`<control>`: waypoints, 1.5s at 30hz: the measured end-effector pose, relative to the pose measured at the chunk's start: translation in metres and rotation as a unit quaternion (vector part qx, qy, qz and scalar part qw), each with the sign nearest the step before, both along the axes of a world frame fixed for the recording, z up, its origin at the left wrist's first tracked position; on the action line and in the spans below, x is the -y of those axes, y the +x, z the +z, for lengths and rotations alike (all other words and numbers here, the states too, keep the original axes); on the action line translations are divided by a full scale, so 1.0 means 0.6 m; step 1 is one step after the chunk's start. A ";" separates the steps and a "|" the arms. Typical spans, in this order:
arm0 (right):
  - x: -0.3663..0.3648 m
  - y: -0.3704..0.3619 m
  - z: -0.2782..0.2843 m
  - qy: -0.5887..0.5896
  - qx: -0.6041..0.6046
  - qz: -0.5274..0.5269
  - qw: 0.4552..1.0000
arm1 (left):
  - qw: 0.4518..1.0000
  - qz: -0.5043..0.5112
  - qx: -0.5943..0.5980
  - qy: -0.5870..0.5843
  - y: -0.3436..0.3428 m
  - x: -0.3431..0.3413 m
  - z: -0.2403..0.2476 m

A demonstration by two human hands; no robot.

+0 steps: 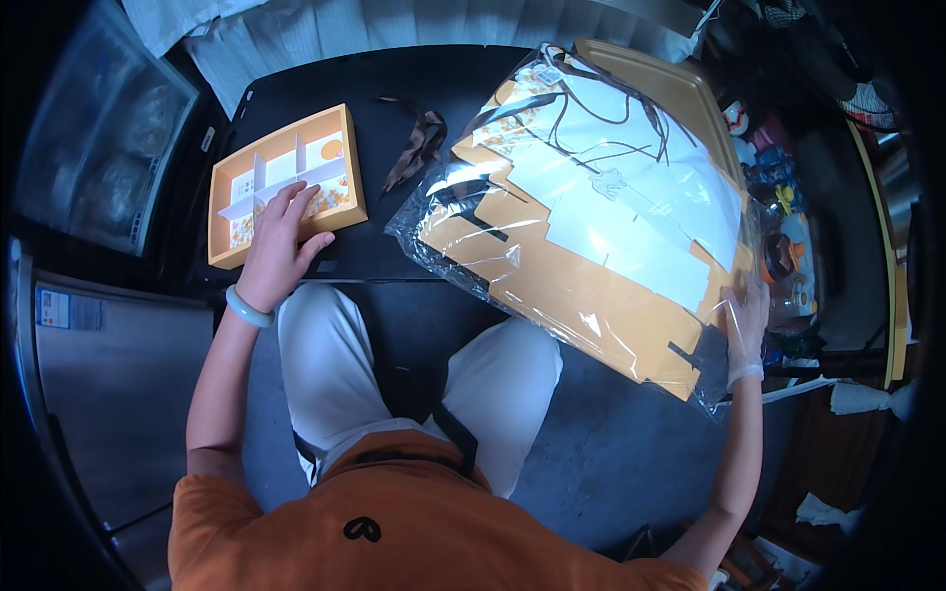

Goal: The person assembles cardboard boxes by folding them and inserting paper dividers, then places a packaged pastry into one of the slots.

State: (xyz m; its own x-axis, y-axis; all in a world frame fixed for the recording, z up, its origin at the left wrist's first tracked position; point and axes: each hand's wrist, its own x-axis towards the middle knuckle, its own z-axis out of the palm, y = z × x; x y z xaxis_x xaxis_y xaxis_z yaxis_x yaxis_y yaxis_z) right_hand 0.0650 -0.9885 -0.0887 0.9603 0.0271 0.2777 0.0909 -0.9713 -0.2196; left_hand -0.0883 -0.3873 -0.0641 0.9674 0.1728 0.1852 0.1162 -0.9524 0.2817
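A shallow orange-yellow box (354, 190) with white dividers (261, 169) lies on the black table at the left. My left hand (276, 246) rests over its near wall, fingers stretched out into the compartments and thumb apart. To the right, a large clear plastic bag (463, 271) holds flat orange-yellow card blanks (581, 286), white sheets (645, 231) and dark brown ribbons (601, 96). At the bag's right edge, my right hand (746, 320) has its fingers closed on the plastic. The fingertips are partly blurred by the film's glare.
A twisted dark brown ribbon (419, 148) lies between box and bag. Behind the bag is a brown tray-like panel (680, 74). Several small jars and colourful items (783, 251) crowd a shelf at right. A metallic cabinet (118, 394) stands at left.
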 end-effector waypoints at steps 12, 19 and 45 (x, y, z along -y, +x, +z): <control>-0.100 -0.008 0.025 -0.063 -0.054 0.241 0.967 | 1.000 -0.015 0.011 -0.008 -0.003 0.010 0.001; -0.067 -0.043 0.058 0.123 -0.147 0.140 0.971 | 0.999 0.041 -0.004 0.011 -0.035 -0.025 0.006; -0.873 0.003 0.029 0.147 -0.391 0.368 0.831 | 0.850 0.246 0.192 -0.424 -0.115 -0.260 -0.117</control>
